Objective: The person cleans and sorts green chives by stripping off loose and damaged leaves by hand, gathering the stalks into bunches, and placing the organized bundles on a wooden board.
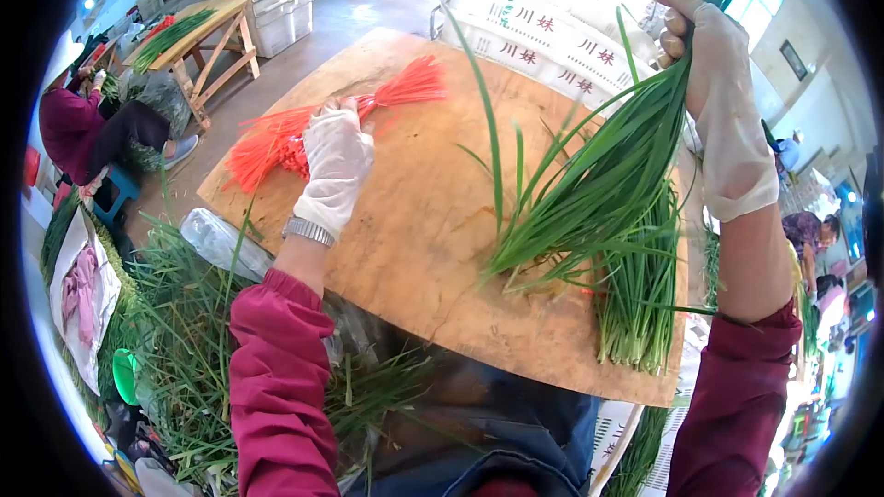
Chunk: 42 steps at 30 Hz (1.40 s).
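My left hand point(336, 152), in a pale translucent glove, rests closed on a bundle of red plastic ties point(410, 85) at the upper left of the wooden board point(414, 239). My right hand point(695, 46), gloved too, is raised at the upper right with its fingers wrapped round a bunch of long green leaves point(599, 175). The bunch slants down to the left, its lower ends near the board's surface. Beside it, at the board's right side, lies another bundle of green stalks point(640, 304).
White crates point(543, 46) with printed labels stand behind the board. Loose greens point(189, 340) are heaped at the lower left. A seated person point(78, 120) works at the far left near a wooden table point(198, 29). Other people are at the right.
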Available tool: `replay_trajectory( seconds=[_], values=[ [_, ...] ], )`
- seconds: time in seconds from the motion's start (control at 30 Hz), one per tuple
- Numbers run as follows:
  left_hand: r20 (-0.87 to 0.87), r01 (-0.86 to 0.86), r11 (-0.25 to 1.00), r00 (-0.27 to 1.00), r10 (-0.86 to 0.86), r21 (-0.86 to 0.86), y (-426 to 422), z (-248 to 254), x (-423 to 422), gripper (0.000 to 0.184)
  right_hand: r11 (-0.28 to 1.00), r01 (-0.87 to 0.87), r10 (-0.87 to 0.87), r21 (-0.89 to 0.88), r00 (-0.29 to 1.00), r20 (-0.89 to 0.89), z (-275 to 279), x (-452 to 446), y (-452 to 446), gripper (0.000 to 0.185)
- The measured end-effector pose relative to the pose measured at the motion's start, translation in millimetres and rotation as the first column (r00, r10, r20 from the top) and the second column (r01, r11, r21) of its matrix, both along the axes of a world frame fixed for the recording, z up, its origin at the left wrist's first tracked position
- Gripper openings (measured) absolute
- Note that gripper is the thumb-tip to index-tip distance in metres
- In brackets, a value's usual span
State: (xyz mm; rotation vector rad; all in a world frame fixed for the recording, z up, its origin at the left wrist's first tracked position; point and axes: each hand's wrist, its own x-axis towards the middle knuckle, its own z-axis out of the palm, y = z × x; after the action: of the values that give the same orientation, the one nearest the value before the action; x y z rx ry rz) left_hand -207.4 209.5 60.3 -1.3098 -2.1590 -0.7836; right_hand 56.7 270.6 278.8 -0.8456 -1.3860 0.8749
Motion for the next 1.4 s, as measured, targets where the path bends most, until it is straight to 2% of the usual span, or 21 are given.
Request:
replay_trajectory(
  seconds=[0.1, 0.13, 0.17, 0.23, 0.33, 0.47, 0.57, 0.6, 0.7, 0.73, 0.83, 0.87, 0.93, 0.97, 1.0, 1.07, 1.1, 1.2, 1.27, 1.37, 1.4],
  values=[
    [0.256, 0.411, 0.905, 0.868, -0.425, 0.108, -4.5, -1.9, 23.8, 0.042, 1.0, -0.008, 0.008, -0.006, 1.0, -0.008, 0.0, 1.8, 3.5, 0.012],
    [0.57, 0.576, 0.807, 0.621, -0.537, 0.133, -14.5, -0.9, 41.7, 0.047, 1.0, -0.017, 0.017, -0.006, 1.0, -0.017, -0.6, 1.1, 3.7, 0.012],
    [0.799, 0.696, 0.684, 0.274, -0.535, 0.22, -25.4, -2.3, 62.9, 0.053, 1.0, -0.026, 0.026, -0.006, 0.999, -0.024, -1.4, 0.0, 3.0, 0.013],
    [0.819, 0.732, 0.589, 0.073, -0.568, 0.343, -35.5, -10.1, 97.1, 0.07, 1.0, -0.025, 0.025, -0.003, 0.999, -0.031, -1.2, -2.6, 1.0, 0.011],
    [0.767, 0.73, 0.451, -0.156, -0.622, 0.514, -40.9, 35.0, 130.8, 0.088, 0.999, -0.043, 0.043, 0.012, 0.999, -0.029, 0.7, -4.9, -0.3, 0.009],
    [0.698, 0.691, 0.328, -0.355, -0.622, 0.644, -12.9, 71.7, 157.2, 0.096, 1.0, -0.02, 0.021, 0.009, 0.999, -0.045, 3.2, -11.2, -16.5, 0.012],
    [0.533, 0.584, 0.141, -0.582, -0.615, 0.8, -6.3, 95.8, 174.9, 0.091, 0.999, -0.046, 0.044, -0.019, 0.995, -0.086, 4.3, -15.5, -28.5, 0.011],
    [0.515, 0.544, 0.16, -0.599, -0.613, 0.823, -8.5, 101.9, 180.7, 0.083, 0.998, -0.061, 0.06, -0.007, 0.993, -0.101, 3.6, -15.7, -29.4, 0.01],
    [0.555, 0.574, 0.278, -0.388, -0.736, 0.77, -2.7, 114.3, 188.6, 0.083, 0.995, -0.102, 0.096, -0.022, 0.98, -0.175, 3.3, -19.3, -33.2, 0.011],
    [0.398, 0.435, 0.174, -0.502, -0.768, 0.883, 0.9, 112.6, 194.6, 0.064, 0.991, -0.134, 0.128, -0.02, 0.977, -0.172, 3.7, -19.3, -40.2, 0.014],
    [0.602, 0.557, 0.345, -0.385, -0.699, 0.756, -1.6, 121.6, 184.8, 0.038, 0.984, -0.179, 0.178, -0.007, 0.981, -0.076, 8.4, -15.0, -43.6, 0.017],
    [0.589, 0.494, 0.38, -0.386, -0.71, 0.782, -6.0, 124.5, 185.0, 0.022, 0.98, -0.193, 0.187, 0.054, 0.977, 0.1, 13.1, -7.9, -45.4, 0.025],
    [0.605, 0.475, 0.408, -0.403, -0.687, 0.78, -8.9, 127.3, 177.3, 0.02, 0.89, -0.438, 0.405, 0.125, 0.887, 0.222, 26.4, 19.2, -44.9, 0.059],
    [0.613, 0.465, 0.424, -0.411, -0.675, 0.777, -9.7, 127.9, 173.0, 0.019, 0.899, -0.408, 0.378, 0.162, 0.907, 0.185, 31.5, 29.0, -45.7, 0.052],
    [0.61, 0.445, 0.441, -0.376, -0.697, 0.779, -9.3, 126.9, 170.5, 0.018, 0.953, -0.259, 0.255, 0.159, 0.966, 0.042, 39.8, 20.6, -52.5, 0.046],
    [0.6, 0.454, 0.437, -0.319, -0.734, 0.776, -9.4, 126.2, 162.0, 0.02, 0.998, -0.018, 0.027, 0.061, 0.99, -0.139, 49.4, 20.2, -60.2, 0.034],
    [0.596, 0.459, 0.437, -0.292, -0.748, 0.774, -10.0, 125.4, 158.2, 0.021, 0.962, -0.151, 0.188, 0.226, 0.971, -0.149, 31.6, 55.8, -28.6, 0.033],
    [0.569, 0.4, 0.442, -0.289, -0.77, 0.803, -13.8, 122.7, 147.6, 0.022, 0.976, -0.18, 0.174, 0.125, 0.983, 0.061, -0.1, 101.6, -20.1, 0.039],
    [0.556, 0.364, 0.447, -0.292, -0.778, 0.817, -9.1, 116.5, 137.0, 0.022, 0.997, -0.079, 0.08, -0.014, 0.963, 0.256, -36.7, 111.7, -32.5, 0.033],
    [0.542, 0.337, 0.44, -0.333, -0.771, 0.832, -9.8, 112.4, 122.5, 0.024, 0.96, -0.138, 0.233, -0.243, 0.875, 0.424, -109.5, 121.6, -37.2, 0.025],
    [0.499, 0.31, 0.404, -0.346, -0.795, 0.86, -8.2, 109.7, 119.8, 0.022, 0.955, -0.214, 0.292, -0.205, 0.795, 0.532, -136.0, 123.3, -37.4, 0.029]
  ],
)
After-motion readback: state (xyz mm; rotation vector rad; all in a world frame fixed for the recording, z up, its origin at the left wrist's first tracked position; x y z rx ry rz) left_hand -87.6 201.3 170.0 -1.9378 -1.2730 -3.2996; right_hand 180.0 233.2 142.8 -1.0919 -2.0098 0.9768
